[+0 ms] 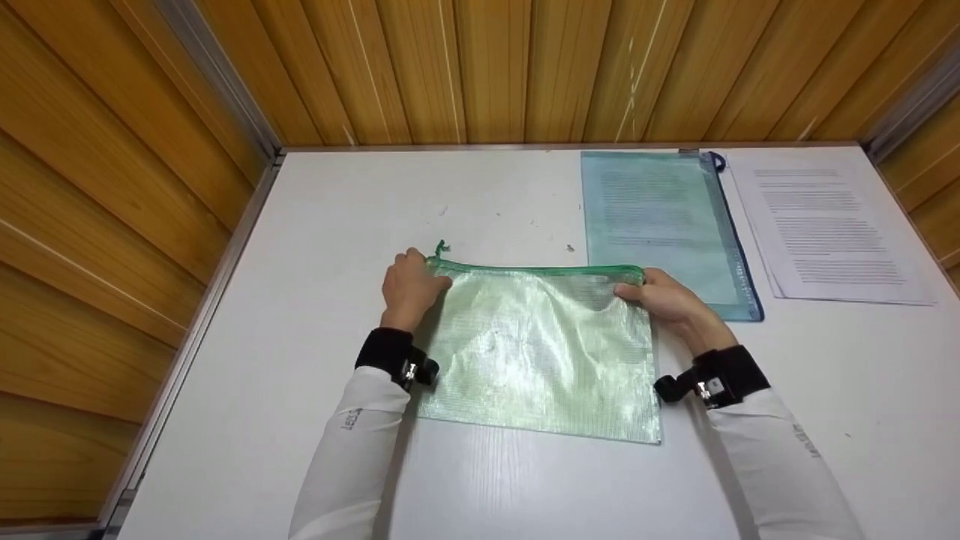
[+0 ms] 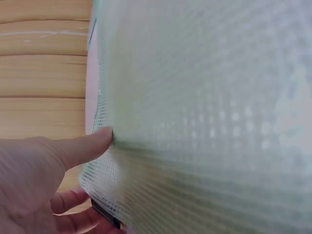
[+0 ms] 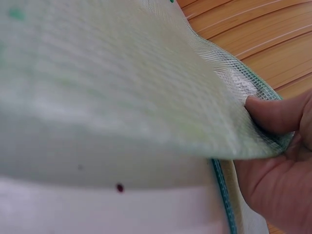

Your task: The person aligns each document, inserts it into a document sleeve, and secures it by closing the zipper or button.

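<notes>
A translucent green mesh zipper pouch [image 1: 532,352] spans the space between both hands, its green zipper edge along the far side. My left hand [image 1: 411,289] pinches the far left corner, thumb on top; a green pull cord [image 1: 442,246] sticks out there. At the far right corner my right hand [image 1: 671,300] pinches the pouch. The left wrist view shows the thumb [image 2: 87,146] pressing the mesh, with fingers behind it. In the right wrist view the thumb [image 3: 275,114] lies on the mesh by the corner, and the pouch stands above the table there.
A blue zipper pouch [image 1: 652,225] with a printed page inside lies at the back right, partly behind my right hand. Beside it lie printed paper sheets [image 1: 832,232]. The white table [image 1: 300,337] meets wood-patterned walls [image 1: 495,75] at the back and sides.
</notes>
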A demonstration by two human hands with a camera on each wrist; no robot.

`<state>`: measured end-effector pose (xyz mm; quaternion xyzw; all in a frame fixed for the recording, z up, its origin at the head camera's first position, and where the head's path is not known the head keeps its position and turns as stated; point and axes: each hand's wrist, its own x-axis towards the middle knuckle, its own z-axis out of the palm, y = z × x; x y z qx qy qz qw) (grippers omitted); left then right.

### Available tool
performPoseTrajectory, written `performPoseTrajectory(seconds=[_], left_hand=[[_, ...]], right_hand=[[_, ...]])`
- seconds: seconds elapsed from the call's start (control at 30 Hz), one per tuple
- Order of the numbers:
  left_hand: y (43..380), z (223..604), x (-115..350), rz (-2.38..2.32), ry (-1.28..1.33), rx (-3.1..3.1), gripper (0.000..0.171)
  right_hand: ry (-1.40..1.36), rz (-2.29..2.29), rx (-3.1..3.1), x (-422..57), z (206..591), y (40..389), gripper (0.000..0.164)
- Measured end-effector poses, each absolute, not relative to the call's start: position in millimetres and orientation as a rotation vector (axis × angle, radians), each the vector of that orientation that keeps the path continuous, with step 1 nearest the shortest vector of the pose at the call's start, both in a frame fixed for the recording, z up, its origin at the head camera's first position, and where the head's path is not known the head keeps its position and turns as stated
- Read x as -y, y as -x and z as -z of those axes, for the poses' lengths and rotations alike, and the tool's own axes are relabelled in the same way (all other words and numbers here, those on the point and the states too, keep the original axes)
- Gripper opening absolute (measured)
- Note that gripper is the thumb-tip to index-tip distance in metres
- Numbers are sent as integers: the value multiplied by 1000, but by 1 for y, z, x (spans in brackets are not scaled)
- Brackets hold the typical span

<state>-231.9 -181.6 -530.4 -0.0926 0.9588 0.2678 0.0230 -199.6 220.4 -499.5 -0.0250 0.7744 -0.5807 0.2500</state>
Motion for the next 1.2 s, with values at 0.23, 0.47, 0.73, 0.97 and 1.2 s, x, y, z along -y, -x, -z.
performPoseTrajectory(seconds=[0.23, 0.47, 0.73, 0.97, 1.2], left_hand=[[240, 544, 194, -1148, 285, -2784, 60], [208, 512, 190, -1586, 280, -2556, 20], [181, 488, 181, -1914, 379, -2090, 13], [182, 477, 175, -1860, 249, -2224, 16], [184, 457, 165, -1636, 48, -2595, 23]], right_hand=[[91, 1608, -2091, -218, 499, 197, 25], [44, 1654, -2085, -217, 501, 193, 22], [5, 1719, -2037, -223, 503, 191, 13], [-31, 1711, -2099, -227, 502, 191, 13], [-160, 1745, -2192, -222, 501, 191, 15]])
